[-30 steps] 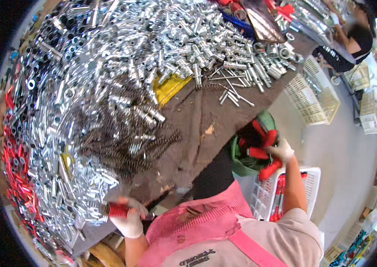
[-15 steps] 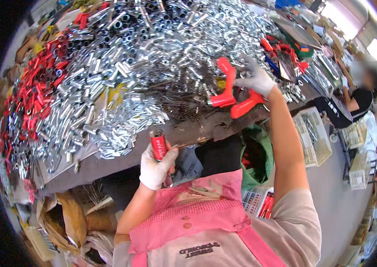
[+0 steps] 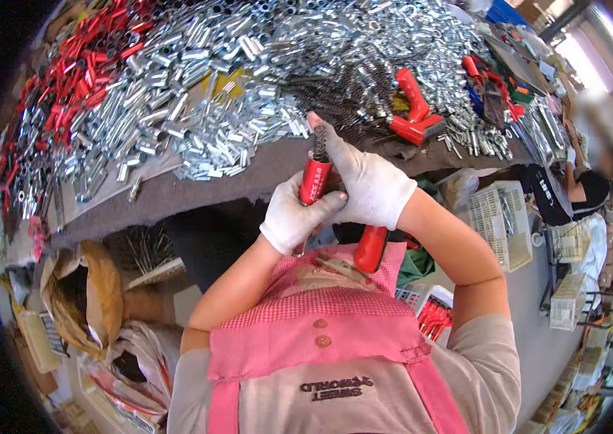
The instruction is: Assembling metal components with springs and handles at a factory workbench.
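Note:
My left hand [image 3: 286, 215], in a white glove, is closed around an upright red tube [image 3: 314, 182] with a metal end. A dark coil spring [image 3: 319, 145] stands up out of the tube's top. My right hand [image 3: 377, 189], also gloved, is against the left, with its thumb and fingers around the spring. Below the right palm a red handle [image 3: 371, 249] sticks out toward my apron, its upper part hidden by that hand. Past the hands, red pistol-shaped handles [image 3: 413, 101] lie on the bench beside a heap of dark springs [image 3: 342, 98].
Heaped shiny metal tubes [image 3: 198, 108] cover the bench, with red parts [image 3: 78, 90] at the left. White crates [image 3: 498, 220] stand at right, near another person [image 3: 588, 184]. Open sacks [image 3: 89, 289] are at lower left. A tray of red pieces [image 3: 433, 315] sits by my right side.
My right hand has come back from the red handles to the tube, bringing a spring and a red handle. My left hand has moved right and up with the tube.

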`<control>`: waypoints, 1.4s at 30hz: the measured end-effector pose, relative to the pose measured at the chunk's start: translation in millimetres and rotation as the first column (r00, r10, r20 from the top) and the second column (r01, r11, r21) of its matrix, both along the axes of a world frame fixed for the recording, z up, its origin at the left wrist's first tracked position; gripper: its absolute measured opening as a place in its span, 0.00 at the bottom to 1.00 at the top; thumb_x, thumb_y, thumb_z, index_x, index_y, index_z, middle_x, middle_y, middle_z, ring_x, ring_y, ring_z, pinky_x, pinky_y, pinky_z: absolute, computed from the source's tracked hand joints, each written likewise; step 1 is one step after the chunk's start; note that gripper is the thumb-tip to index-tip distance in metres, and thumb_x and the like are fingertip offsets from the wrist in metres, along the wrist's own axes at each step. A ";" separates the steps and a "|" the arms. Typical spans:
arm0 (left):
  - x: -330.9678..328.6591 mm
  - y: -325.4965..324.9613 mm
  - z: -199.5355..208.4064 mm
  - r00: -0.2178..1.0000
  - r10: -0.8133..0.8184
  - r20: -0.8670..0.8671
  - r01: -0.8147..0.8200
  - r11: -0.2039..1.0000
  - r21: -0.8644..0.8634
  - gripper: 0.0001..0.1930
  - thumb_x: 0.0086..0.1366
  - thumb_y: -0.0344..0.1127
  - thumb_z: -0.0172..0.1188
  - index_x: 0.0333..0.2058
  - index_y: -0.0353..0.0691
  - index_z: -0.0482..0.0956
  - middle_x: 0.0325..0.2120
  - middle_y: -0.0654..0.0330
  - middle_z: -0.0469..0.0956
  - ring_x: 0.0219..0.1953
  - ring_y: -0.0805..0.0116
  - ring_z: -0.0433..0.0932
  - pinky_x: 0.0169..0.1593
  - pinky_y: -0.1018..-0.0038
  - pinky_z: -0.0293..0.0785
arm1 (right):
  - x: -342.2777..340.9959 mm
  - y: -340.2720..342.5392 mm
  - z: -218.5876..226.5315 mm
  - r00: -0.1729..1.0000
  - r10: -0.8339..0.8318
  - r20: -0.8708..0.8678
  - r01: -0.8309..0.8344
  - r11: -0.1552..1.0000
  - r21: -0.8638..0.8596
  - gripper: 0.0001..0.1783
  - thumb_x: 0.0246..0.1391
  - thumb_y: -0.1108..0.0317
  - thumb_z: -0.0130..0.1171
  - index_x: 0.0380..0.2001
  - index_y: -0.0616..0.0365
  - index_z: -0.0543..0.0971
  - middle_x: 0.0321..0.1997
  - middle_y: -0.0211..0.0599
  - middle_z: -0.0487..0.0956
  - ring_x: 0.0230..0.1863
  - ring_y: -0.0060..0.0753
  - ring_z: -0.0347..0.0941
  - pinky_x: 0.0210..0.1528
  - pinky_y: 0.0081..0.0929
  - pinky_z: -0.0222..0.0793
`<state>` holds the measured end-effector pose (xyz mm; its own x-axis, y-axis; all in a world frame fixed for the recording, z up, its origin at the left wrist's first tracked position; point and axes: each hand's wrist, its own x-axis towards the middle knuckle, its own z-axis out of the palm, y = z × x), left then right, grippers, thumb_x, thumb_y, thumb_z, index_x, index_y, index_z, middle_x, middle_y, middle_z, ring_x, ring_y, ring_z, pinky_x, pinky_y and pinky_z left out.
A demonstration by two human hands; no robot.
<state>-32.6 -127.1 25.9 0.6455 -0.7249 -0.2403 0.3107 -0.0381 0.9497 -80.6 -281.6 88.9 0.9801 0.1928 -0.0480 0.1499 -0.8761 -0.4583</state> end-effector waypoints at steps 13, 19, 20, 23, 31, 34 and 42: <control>-17.2 79.1 -32.1 0.943 0.260 -0.206 -0.285 0.953 -0.102 0.09 0.57 0.26 0.60 0.37 0.33 0.74 0.23 0.63 0.75 0.16 0.80 0.69 0.18 0.83 0.64 | -24.9 40.4 -57.1 0.938 0.105 -0.329 0.235 0.505 0.831 0.55 0.43 0.59 0.66 0.65 0.65 0.41 0.52 0.52 0.69 0.47 0.42 0.73 0.52 0.33 0.68; -17.4 92.3 -26.2 0.963 0.270 -0.006 -0.268 0.954 -0.136 0.12 0.51 0.24 0.58 0.37 0.36 0.73 0.24 0.66 0.73 0.21 0.81 0.69 0.24 0.83 0.65 | -46.6 55.1 -90.1 0.834 0.257 -0.489 0.517 -0.054 0.854 0.23 0.52 0.62 0.55 0.47 0.66 0.69 0.36 0.38 0.75 0.37 0.29 0.73 0.43 0.26 0.69; -18.0 93.7 -24.9 0.970 0.242 0.008 -0.237 0.955 -0.180 0.12 0.50 0.23 0.59 0.36 0.36 0.73 0.25 0.67 0.74 0.24 0.81 0.70 0.27 0.83 0.66 | -42.7 47.1 -91.5 0.831 0.329 -0.448 0.466 0.026 0.884 0.21 0.52 0.60 0.55 0.43 0.66 0.72 0.33 0.36 0.76 0.36 0.28 0.73 0.42 0.25 0.69; -14.1 105.6 -21.9 0.996 0.086 0.015 -0.083 0.985 -0.152 0.14 0.49 0.25 0.67 0.35 0.36 0.74 0.29 0.66 0.74 0.32 0.79 0.72 0.39 0.79 0.70 | -55.4 42.7 -82.6 0.791 0.368 -0.488 0.518 0.020 0.855 0.20 0.51 0.57 0.56 0.38 0.65 0.74 0.28 0.34 0.76 0.28 0.24 0.72 0.34 0.22 0.68; -19.0 126.5 -23.7 0.821 -0.202 0.534 -0.038 0.914 0.404 0.15 0.50 0.40 0.66 0.34 0.38 0.76 0.25 0.48 0.75 0.29 0.49 0.75 0.33 0.67 0.72 | -27.3 -17.5 -0.4 0.962 0.131 -0.240 0.019 0.845 0.535 0.21 0.34 0.65 0.69 0.32 0.64 0.74 0.24 0.33 0.76 0.26 0.23 0.71 0.29 0.24 0.67; -25.3 124.1 -30.8 0.754 -0.280 0.594 0.024 0.916 0.401 0.16 0.50 0.41 0.65 0.36 0.39 0.75 0.27 0.49 0.76 0.30 0.50 0.76 0.35 0.66 0.73 | -17.3 -8.2 -4.7 0.915 0.320 -0.247 -0.199 0.888 0.414 0.20 0.36 0.62 0.69 0.32 0.61 0.75 0.25 0.37 0.76 0.25 0.31 0.72 0.31 0.27 0.68; -38.8 111.8 -72.7 0.786 -0.561 0.260 0.512 0.826 0.236 0.20 0.52 0.43 0.65 0.37 0.35 0.75 0.26 0.51 0.77 0.29 0.65 0.77 0.38 0.70 0.72 | -13.6 15.1 -49.1 0.730 0.682 -0.051 -0.682 0.731 0.015 0.19 0.32 0.66 0.64 0.34 0.53 0.76 0.28 0.36 0.75 0.36 0.43 0.72 0.44 0.34 0.68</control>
